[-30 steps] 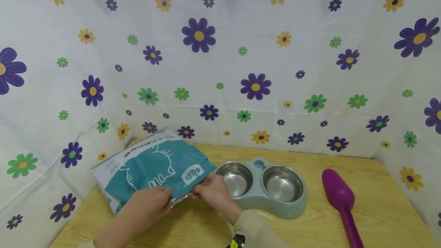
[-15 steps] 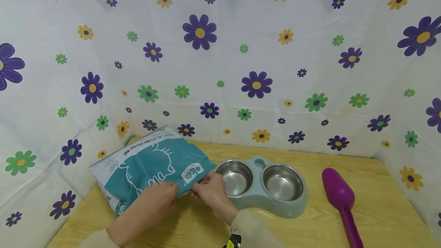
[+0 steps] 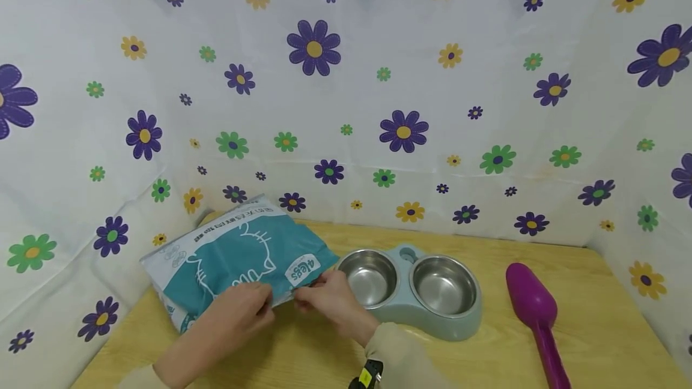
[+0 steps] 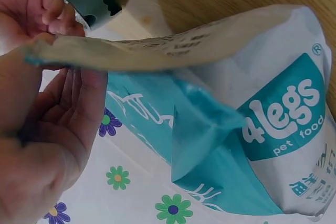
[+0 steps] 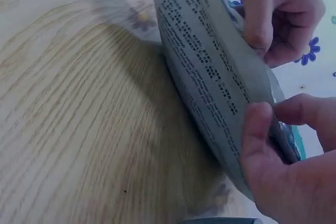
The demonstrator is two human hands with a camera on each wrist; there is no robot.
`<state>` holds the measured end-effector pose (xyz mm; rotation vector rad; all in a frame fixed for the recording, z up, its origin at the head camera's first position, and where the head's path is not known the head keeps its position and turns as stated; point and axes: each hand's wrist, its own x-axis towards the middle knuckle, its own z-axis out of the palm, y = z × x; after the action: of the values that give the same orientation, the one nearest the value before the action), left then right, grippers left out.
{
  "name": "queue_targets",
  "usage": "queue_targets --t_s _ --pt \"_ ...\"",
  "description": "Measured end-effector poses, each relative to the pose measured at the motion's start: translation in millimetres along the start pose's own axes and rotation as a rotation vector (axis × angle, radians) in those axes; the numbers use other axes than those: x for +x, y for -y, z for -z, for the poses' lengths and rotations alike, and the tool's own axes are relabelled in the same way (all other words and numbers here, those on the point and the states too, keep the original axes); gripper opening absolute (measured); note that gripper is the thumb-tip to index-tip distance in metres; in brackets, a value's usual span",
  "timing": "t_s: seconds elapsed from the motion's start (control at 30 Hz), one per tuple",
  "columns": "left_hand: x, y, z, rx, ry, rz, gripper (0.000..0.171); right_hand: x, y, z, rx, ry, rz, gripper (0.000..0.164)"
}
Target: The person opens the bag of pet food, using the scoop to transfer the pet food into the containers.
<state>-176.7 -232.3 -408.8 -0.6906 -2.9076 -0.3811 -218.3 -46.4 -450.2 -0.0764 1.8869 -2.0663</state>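
Note:
A teal and white pet food bag (image 3: 232, 257), printed with a white cat outline, lies at the left of the table with its near edge lifted. My left hand (image 3: 238, 311) pinches this edge between thumb and fingers. Closer to the bag's corner, my right hand (image 3: 332, 302) pinches the same edge. In the right wrist view, the pale back of the bag (image 5: 210, 66) carries dense print, and silvery lining shows along the edge by my right thumb (image 5: 257, 124). The left wrist view shows the "4legs" side panel (image 4: 286, 108) and a fold in the teal front.
Right of the bag stands a light blue double pet bowl (image 3: 411, 311) with two steel dishes, close to my right hand. A purple scoop (image 3: 532, 305) lies farther right on the wooden table (image 3: 605, 329). A flowered white cloth (image 3: 357, 101) encloses the back and sides.
My left hand shifts right along the bag's edge, then slightly back. My right fingers slide a little left. The shiny strip between the hands shows less than a second ago.

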Motion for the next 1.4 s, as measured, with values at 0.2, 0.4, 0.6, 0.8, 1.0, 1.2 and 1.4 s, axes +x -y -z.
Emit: queue_targets --t_s 0.2,0.4,0.6,0.8,1.0,1.2,1.4 --pt "6.6 -2.9 2.4 0.057 0.033 -0.054 0.024 1.3 -0.5 -0.4 -0.005 0.020 -0.002 0.040" --pt "7.8 -8.1 -2.9 0.096 0.093 -0.045 0.025 -2.3 -5.3 -5.7 -0.131 -0.015 0.036 0.033" --pt "9.0 -5.7 -8.4 0.082 0.087 -0.053 0.026 -3.6 -8.5 -9.2 -0.166 -0.037 0.030 0.032" --pt "11.6 -0.9 -11.7 0.047 0.057 -0.071 0.028 -1.2 -10.6 -12.3 -0.193 -0.071 0.035 0.031" --pt "11.2 6.9 -5.3 -0.040 -0.041 -0.059 0.030 -0.7 -10.3 -12.2 -0.215 -0.085 0.055 0.028" --pt "6.6 5.5 2.7 0.002 0.002 0.049 0.026 -0.9 -7.3 -7.9 -0.152 -0.045 0.022 0.021" --pt "-3.2 5.7 2.9 0.160 0.147 0.089 0.032 2.1 -9.4 -5.1 -0.012 -0.049 0.003 0.015"
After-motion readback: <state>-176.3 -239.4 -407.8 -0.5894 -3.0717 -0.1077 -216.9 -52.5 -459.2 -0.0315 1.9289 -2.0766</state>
